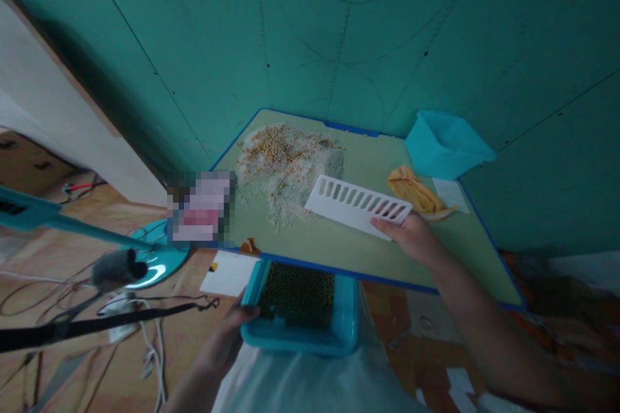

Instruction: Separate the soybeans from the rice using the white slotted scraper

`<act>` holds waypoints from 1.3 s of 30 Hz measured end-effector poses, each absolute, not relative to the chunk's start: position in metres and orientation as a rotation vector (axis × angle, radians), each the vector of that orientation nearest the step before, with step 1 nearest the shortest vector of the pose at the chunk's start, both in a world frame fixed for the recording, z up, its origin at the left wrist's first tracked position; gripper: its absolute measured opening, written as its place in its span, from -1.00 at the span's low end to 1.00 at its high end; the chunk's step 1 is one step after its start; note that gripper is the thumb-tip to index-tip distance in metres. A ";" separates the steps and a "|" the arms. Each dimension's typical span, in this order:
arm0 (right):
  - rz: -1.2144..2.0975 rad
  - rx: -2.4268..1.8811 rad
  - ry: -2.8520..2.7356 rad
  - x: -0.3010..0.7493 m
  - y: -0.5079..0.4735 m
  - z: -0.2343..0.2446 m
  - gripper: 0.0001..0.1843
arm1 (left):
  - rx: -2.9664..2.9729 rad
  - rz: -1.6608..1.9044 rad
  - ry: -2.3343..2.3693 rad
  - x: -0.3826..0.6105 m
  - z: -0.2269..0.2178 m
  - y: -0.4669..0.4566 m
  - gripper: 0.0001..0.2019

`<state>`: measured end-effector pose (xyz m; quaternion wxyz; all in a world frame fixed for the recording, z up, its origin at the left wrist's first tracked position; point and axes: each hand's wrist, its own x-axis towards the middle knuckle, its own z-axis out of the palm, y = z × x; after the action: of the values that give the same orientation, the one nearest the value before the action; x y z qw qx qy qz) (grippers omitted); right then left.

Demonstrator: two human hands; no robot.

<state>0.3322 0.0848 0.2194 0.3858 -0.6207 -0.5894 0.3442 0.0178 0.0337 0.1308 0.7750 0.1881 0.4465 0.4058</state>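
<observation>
My right hand (409, 235) grips one end of a white slotted plastic strip (341, 210) above the table. The strip's far end reaches the edge of a pile of white grains (290, 190), with yellow beans (276, 145) scattered on top. Low in the view, my left hand (237, 322) has its fingers on the left side of a blue plastic basin (324, 342). That basin sits at my lap by the table's near edge and contains small dark green beans (300, 290).
A blue angular container (445, 145) stands at the table's (372, 155) back right corner. Near it lie a yellow-orange cloth (419, 193) and white paper (450, 193). A blurred-out pink item (206, 206) rests at the left edge. Cables and a blue stand base (159, 264) are left.
</observation>
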 end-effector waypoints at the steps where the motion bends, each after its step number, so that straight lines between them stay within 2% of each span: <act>1: 0.887 -1.580 -1.505 0.332 0.083 0.220 -0.80 | 0.407 0.883 0.971 0.018 0.131 0.033 -0.59; 3: 0.902 -1.594 -1.496 0.331 0.081 0.221 -0.80 | 0.404 0.880 0.984 0.017 0.130 0.033 -0.54; 7: 0.914 -1.606 -1.428 0.332 0.078 0.220 -0.79 | 0.401 0.866 0.967 0.015 0.124 0.032 -0.59; 19: 1.068 -1.593 -1.426 0.332 0.062 0.210 -0.75 | 0.414 0.859 0.915 0.018 0.128 0.035 -0.46; 28: 1.055 -1.610 -1.505 0.329 0.054 0.212 -0.73 | 0.410 0.815 0.958 0.012 0.120 0.036 -0.45; 39: 1.093 -1.619 -1.553 0.327 0.047 0.210 -0.66 | 0.410 0.817 0.940 0.014 0.119 0.037 -0.57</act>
<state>0.3274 0.0475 0.2104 0.3177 -0.6153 -0.5900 0.4152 0.0138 0.0375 0.1189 0.7928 0.1905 0.4371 0.3797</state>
